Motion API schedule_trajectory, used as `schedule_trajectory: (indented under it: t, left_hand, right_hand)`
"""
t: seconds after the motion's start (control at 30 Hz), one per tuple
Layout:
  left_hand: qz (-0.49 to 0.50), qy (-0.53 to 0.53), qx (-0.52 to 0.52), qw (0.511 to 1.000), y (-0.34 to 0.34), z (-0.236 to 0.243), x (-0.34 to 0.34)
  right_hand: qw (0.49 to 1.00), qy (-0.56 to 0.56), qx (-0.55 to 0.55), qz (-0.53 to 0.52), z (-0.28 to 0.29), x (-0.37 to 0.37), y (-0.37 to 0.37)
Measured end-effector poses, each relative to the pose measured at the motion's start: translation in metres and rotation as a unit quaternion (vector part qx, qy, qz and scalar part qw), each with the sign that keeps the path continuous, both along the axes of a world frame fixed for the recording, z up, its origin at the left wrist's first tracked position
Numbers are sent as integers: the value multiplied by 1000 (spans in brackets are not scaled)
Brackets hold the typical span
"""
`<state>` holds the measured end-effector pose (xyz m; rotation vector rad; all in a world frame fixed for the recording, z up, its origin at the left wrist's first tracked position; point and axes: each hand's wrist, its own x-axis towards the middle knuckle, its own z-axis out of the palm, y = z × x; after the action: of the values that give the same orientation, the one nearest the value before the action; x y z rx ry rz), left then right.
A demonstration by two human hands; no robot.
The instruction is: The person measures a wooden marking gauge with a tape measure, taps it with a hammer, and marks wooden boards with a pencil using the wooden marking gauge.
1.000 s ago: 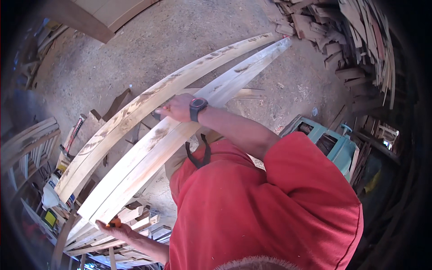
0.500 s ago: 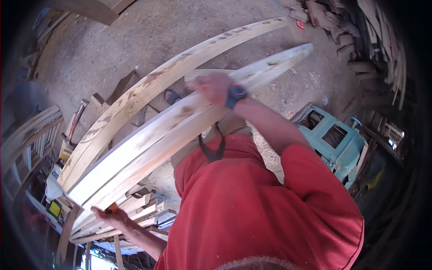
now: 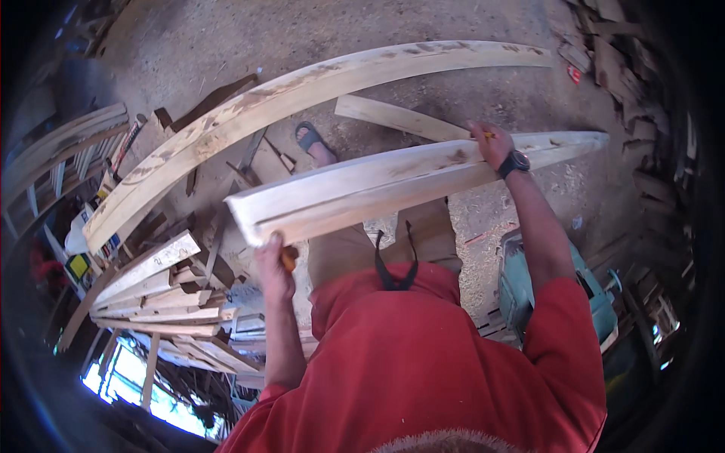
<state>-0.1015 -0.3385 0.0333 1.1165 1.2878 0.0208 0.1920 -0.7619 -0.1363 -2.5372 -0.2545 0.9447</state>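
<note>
The beam [image 3: 362, 185] spans left to right over the legs [image 3: 432, 235]; the left hand [image 3: 276, 266] has fingers closed on its left end, the right hand [image 3: 492, 147] grips farther right.

Woodworking workshop: stacked cut boards [image 3: 158, 298], heaped scrap wood [image 3: 613, 72], a teal machine [image 3: 593, 306], pale shavings [image 3: 477, 272] underfoot.

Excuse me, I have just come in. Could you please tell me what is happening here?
A person in a red shirt holds a long wooden beam. The left hand is at its left end, with a small orange object in it; the right hand grips the beam farther along. Another long beam is beyond it, and a teal machine stands at the right.
</note>
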Motion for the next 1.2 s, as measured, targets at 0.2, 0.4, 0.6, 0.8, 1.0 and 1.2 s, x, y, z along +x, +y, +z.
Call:
schedule_trajectory:
  t: [0.2, 0.4, 0.6, 0.8, 1.0, 1.2]
  left_hand:
    - [-14, -18, -155, 988, -27, -185, 17]
    - [84, 4, -192, 978, 5, -362, 41]
    - [77, 43, -224, 971, 22, -475, 70]
    - [86, 137, -219, 962, 27, -489, 79]
    - [85, 55, -262, 960, 0, -412, 21]
    - [-78, -28, -165, 983, -33, -222, 31]
  right_hand:
    - [994, 23, -106, 12, -133, 0, -43]
    - [947, -101, 180, -247, -175, -43, 12]
    - [963, 14, 92, -254, -162, -165, -25]
    - [886, 102, 49, -449, -155, -229, -84]
    - [919, 145, 38, -365, -117, -172, -50]
    - [935, 25, 207, -286, -60, -63, 25]
